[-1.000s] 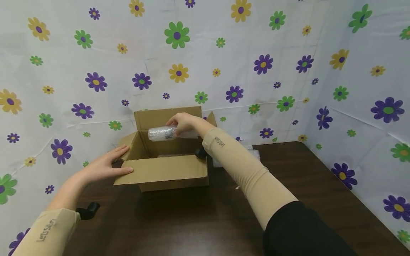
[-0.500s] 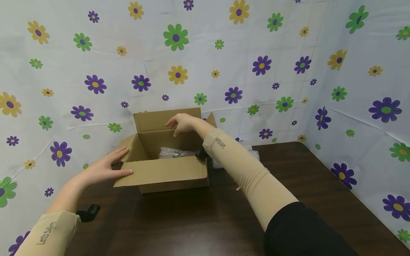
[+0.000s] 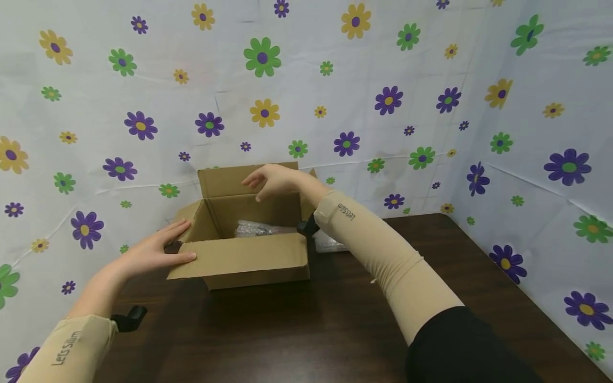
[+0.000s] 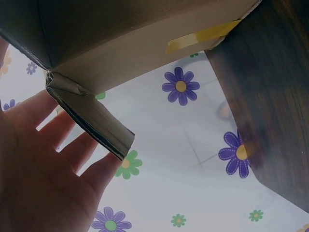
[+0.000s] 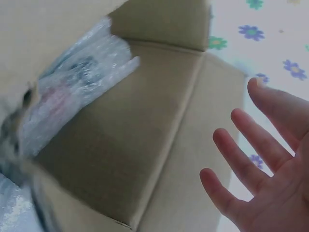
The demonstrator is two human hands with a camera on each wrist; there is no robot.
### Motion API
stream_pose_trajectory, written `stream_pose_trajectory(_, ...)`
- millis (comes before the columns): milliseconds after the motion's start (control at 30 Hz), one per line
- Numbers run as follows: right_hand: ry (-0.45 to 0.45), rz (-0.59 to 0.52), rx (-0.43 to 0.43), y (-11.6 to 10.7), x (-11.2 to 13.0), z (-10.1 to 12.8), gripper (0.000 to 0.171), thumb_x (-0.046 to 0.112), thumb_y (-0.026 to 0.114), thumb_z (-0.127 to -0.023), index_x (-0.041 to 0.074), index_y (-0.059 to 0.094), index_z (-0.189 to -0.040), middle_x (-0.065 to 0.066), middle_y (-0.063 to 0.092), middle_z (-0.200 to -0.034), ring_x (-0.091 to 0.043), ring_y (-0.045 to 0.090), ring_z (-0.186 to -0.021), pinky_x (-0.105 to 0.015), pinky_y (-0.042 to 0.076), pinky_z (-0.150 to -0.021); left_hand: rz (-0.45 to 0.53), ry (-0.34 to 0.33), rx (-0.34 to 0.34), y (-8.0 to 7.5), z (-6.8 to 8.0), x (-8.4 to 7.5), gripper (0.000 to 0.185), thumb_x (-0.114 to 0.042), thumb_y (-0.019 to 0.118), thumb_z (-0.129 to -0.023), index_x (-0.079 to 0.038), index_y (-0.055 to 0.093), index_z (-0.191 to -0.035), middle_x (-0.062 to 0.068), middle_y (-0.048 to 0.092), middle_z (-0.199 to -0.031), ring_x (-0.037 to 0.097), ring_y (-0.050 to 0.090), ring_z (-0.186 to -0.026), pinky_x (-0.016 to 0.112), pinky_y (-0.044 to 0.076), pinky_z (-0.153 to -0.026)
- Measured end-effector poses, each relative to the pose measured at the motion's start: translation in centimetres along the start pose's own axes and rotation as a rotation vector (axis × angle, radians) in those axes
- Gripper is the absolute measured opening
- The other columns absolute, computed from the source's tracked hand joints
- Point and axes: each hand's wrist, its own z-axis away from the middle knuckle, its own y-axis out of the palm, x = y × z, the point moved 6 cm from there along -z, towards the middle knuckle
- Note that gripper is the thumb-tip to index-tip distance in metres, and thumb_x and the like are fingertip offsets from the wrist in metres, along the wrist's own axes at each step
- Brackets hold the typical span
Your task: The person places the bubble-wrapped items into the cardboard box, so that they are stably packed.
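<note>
An open cardboard box [image 3: 258, 276] stands on the dark table, its flaps folded outward. My left hand [image 3: 153, 250] rests against its left corner, thumb over the front flap [image 3: 244, 254] and fingers along the left flap. In the left wrist view, the fingers of my left hand [image 4: 48, 164] lie nearly straight beside the cardboard flap [image 4: 99, 121]. Inside the box lies a bubble-wrapped bundle [image 3: 261, 229], partly hidden by the front wall; its contents are blurred. Over the box's back right, my right hand [image 3: 278, 180] holds nothing, fingers spread in the right wrist view.
More bubble-wrapped material [image 3: 330, 244] lies on the table right of the box, partly behind my right forearm. A flower-printed white sheet [image 3: 306, 80] hangs behind and to the right. The dark wooden table [image 3: 297, 335] extends in front of the box.
My right hand has let go of the bubble-wrapped bundle, which dropped from above the box to inside it. The right forearm has shifted slightly right; the left hand stays at the flaps.
</note>
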Motion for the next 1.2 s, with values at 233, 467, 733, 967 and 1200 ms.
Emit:
stream_pose_trajectory(233,-0.134,-0.047,-0.007,-1.5,0.8,3.9,0.053,0.005,0.068,-0.09,0.011,0.053,-0.14,-0.007,0.056,-0.137,-0.024,0.055,-0.122,-0.026,0.048,-0.093,-0.003,0.006,0.006,0.2,-0.1,-0.2,0.089,-0.039,0.071,-0.087,-0.002,0.025,-0.153,0.028,0.018,-0.155,0.053,0.017,-0.138,0.073,0.022,-0.099)
stream_pose_trajectory(467,-0.228,-0.018,-0.073,-3.6,1.5,8.9,0.052,0.011,0.069,-0.09,0.011,0.053,-0.14,-0.004,0.058,-0.134,-0.014,0.054,-0.12,-0.032,0.046,-0.097,0.014,0.011,0.006,0.0,0.0,-0.1,0.088,-0.037,0.071,-0.087,0.0,0.024,-0.153,0.029,0.017,-0.155,0.053,0.014,-0.139,0.074,0.02,-0.099)
stream_pose_trajectory(733,-0.218,-0.005,-0.128,-4.6,0.2,12.6,0.051,0.013,0.069,-0.09,0.011,0.054,-0.14,-0.004,0.059,-0.132,-0.017,0.055,-0.117,-0.045,0.045,-0.096,0.025,0.023,0.012,-0.1,-0.1,0.0,0.088,-0.035,0.071,-0.087,0.0,0.023,-0.153,0.029,0.017,-0.155,0.053,0.013,-0.139,0.074,0.02,-0.099)
stream_pose_trajectory(967,-0.175,-0.028,-0.161,-4.6,-1.5,14.9,0.055,0.016,0.07,-0.09,0.012,0.051,-0.141,-0.006,0.058,-0.133,-0.027,0.052,-0.122,-0.052,0.04,-0.101,0.027,0.018,0.017,-0.2,0.0,-0.1,0.089,-0.035,0.071,-0.087,0.0,0.023,-0.153,0.029,0.017,-0.155,0.053,0.012,-0.139,0.074,0.02,-0.099)
stream_pose_trajectory(1200,-0.125,-0.041,-0.212,-4.6,-3.6,16.9,0.057,0.022,0.071,-0.09,0.01,0.05,-0.142,-0.01,0.057,-0.135,-0.024,0.053,-0.122,-0.051,0.041,-0.101,0.015,0.014,0.02,-0.1,0.0,0.0,0.089,-0.036,0.071,-0.087,0.0,0.023,-0.153,0.029,0.016,-0.155,0.053,0.012,-0.139,0.074,0.02,-0.098)
